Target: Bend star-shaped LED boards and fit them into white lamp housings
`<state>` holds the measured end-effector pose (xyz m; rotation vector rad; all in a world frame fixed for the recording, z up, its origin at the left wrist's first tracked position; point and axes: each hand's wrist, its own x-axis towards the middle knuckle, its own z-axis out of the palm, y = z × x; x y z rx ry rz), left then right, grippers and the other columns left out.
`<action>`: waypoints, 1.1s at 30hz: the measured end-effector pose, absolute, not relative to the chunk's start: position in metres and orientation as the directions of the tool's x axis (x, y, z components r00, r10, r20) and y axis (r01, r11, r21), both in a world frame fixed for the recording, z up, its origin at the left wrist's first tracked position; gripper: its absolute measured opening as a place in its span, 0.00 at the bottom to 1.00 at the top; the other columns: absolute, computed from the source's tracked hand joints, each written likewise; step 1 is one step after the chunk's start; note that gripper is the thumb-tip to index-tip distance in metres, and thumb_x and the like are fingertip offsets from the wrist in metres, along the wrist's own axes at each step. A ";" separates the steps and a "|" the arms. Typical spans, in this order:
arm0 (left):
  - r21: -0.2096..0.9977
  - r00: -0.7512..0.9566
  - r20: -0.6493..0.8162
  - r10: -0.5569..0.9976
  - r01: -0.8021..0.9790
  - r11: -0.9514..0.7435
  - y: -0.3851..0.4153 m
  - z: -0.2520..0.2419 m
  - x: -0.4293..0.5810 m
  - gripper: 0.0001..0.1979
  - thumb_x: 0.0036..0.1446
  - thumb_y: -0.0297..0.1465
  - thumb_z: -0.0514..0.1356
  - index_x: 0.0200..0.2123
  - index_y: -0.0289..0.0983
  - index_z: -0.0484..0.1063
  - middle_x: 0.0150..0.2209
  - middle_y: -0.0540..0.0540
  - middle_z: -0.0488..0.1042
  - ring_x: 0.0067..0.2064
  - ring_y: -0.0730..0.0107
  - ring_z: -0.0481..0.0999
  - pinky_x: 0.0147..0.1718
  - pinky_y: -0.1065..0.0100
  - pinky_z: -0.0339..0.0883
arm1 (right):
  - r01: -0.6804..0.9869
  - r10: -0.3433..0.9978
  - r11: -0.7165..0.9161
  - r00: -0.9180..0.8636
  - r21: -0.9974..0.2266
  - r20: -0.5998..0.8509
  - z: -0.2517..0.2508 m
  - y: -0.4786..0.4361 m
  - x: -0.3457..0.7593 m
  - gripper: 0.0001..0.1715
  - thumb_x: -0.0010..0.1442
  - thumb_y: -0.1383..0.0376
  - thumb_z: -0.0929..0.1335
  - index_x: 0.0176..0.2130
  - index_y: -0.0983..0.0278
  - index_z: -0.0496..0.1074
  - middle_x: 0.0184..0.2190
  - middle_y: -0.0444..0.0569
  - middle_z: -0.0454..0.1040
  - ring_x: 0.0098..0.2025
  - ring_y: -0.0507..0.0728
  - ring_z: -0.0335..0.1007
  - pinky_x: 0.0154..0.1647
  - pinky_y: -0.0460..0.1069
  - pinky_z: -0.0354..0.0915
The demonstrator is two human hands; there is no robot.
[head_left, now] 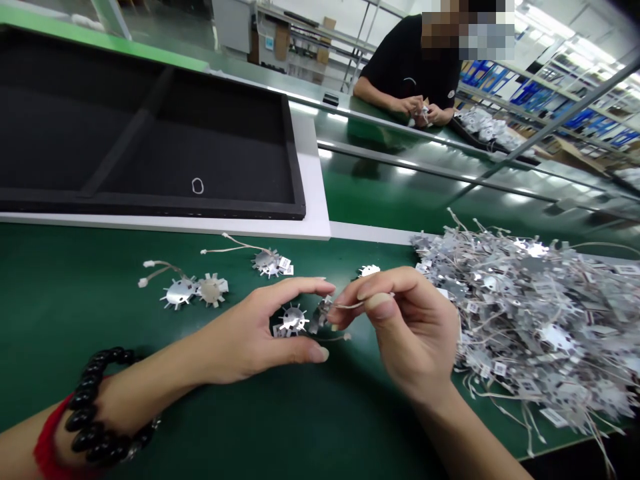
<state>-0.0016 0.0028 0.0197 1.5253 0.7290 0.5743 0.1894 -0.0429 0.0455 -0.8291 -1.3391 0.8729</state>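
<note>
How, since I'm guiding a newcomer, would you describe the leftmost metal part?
Below the black tray, find the green table. Left of the left hand lies the metal part, with two toothed discs side by side. Being leftmost, with one dull beige disc, sets it apart.

A small silvery metal disc with toothed edges [320, 317] stands tilted, nearly edge-on, between the left hand [250, 330] and the right hand [415, 327]. A thin pale wire [350, 306] runs from it to the right hand, pinched between thumb and forefinger. Just beside it, within the left hand's open curve, a shiny round metal disc with narrow radiating tabs [294, 320] shows its flat face; whether the two are joined cannot be told. Another pale wire with a small white connector [347, 337] extends below them.
</note>
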 end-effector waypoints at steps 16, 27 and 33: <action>0.912 0.366 0.248 0.897 0.224 -0.344 0.012 0.010 -0.001 0.19 0.63 0.36 0.67 0.56 0.44 0.73 0.48 0.47 0.75 0.47 0.62 0.74 0.51 0.59 0.67 | 0.161 0.835 0.475 0.227 -0.865 0.501 0.041 -0.039 0.197 0.08 0.70 0.61 0.69 0.38 0.60 0.76 0.33 0.44 0.80 0.34 0.54 0.78 0.34 0.49 0.72; 0.730 0.334 0.469 0.818 0.375 -0.571 0.008 0.011 -0.001 0.19 0.64 0.29 0.66 0.58 0.39 0.72 0.48 0.47 0.72 0.45 0.68 0.74 0.49 0.68 0.71 | 0.471 0.891 0.405 -0.013 -0.784 0.453 0.042 -0.039 0.193 0.04 0.68 0.66 0.68 0.39 0.60 0.75 0.37 0.43 0.81 0.41 0.52 0.78 0.42 0.48 0.71; 0.711 0.385 0.467 0.796 0.372 -0.597 0.006 0.011 -0.001 0.18 0.66 0.29 0.63 0.58 0.40 0.72 0.51 0.44 0.73 0.51 0.64 0.75 0.54 0.66 0.72 | 0.630 0.883 0.442 -0.177 -0.639 0.436 0.034 -0.036 0.192 0.06 0.66 0.63 0.71 0.44 0.59 0.74 0.39 0.45 0.83 0.39 0.57 0.79 0.60 0.62 0.65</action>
